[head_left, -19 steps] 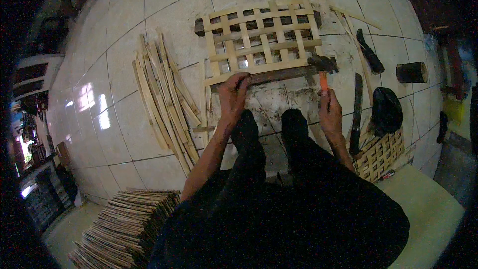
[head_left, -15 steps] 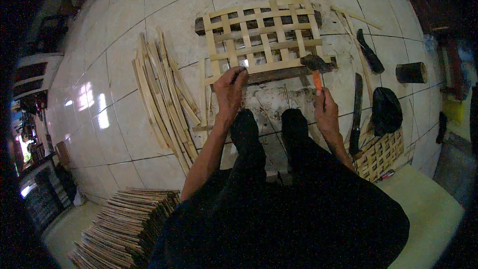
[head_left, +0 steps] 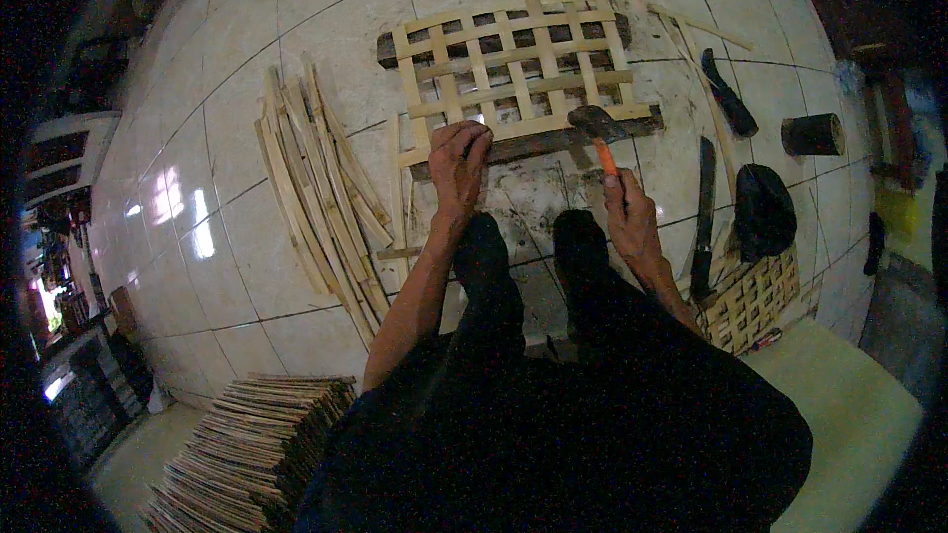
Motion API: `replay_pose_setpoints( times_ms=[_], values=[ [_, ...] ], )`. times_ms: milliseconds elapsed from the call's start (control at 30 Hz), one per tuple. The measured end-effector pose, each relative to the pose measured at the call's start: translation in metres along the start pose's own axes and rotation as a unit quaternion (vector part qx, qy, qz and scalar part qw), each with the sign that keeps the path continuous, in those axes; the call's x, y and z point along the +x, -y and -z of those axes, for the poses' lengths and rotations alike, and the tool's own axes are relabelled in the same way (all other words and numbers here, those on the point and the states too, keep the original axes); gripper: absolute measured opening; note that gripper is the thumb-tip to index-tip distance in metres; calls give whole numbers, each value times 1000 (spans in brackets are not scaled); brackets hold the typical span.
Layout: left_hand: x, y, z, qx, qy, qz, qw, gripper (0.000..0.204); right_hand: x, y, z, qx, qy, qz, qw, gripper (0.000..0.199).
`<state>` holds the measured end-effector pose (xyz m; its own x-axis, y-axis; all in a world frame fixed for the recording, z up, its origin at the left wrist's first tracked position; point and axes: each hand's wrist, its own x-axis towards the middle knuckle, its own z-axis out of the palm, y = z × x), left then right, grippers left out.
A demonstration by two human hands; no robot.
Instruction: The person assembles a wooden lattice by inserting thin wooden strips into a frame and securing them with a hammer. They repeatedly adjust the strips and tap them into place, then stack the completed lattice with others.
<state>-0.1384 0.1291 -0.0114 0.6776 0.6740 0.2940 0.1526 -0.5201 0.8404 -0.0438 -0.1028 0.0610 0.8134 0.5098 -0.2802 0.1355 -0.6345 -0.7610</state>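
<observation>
Two hands work at the near edge of one woven bamboo lattice [head_left: 513, 74] lying flat on the white tiled floor [head_left: 296, 0]. Left hand [head_left: 460, 160] is curled narrow, fingertips pressed on the lattice's near-left edge strip; whether it pinches something small, cannot tell. Right hand [head_left: 630, 217] is closed around the orange handle of one hammer [head_left: 598, 133], whose dark head rests at the lattice's near-right edge. Lattice count: roughly five lengthwise strips crossed by about five, open square gaps between. Two dark wooden battens [head_left: 553, 143] lie under the lattice, one at the far edge, one at the near edge.

Left of the lattice: one loose fan of bamboo strips [head_left: 321, 207], roughly ten, exact count blurred. Open tile lies beyond that fan, further left of the lattice. Right of the lattice: a few thin loose strips, one dark sheath-like object [head_left: 729, 92], one long knife [head_left: 703, 212], one dark cylinder [head_left: 812, 134], one black rounded object [head_left: 763, 209], and one smaller finished lattice panel [head_left: 755, 296] near the person's right knee. Little free floor on that side. Well below-left of the lattice: one large stack of strips [head_left: 247, 444]. Both feet [head_left: 533, 247] sit just below the lattice's near edge.
</observation>
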Motion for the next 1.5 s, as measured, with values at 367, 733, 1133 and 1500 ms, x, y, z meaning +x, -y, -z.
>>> replay_pose_setpoints(
  times_ms=[367,733,1133,1500],
  values=[
    [-2,22,-11,51,-10,-103,993,13,13,12,-24,-46,89,113,989,26],
    [-5,22,-13,37,-38,-113,992,16,26,42,-37,-162,115,134,971,27],
    [4,26,8,424,79,-46,901,58,18,70,-26,-55,123,177,975,29],
    [4,30,4,421,99,-41,901,61,19,83,-16,-42,126,156,979,38]
  ],
)
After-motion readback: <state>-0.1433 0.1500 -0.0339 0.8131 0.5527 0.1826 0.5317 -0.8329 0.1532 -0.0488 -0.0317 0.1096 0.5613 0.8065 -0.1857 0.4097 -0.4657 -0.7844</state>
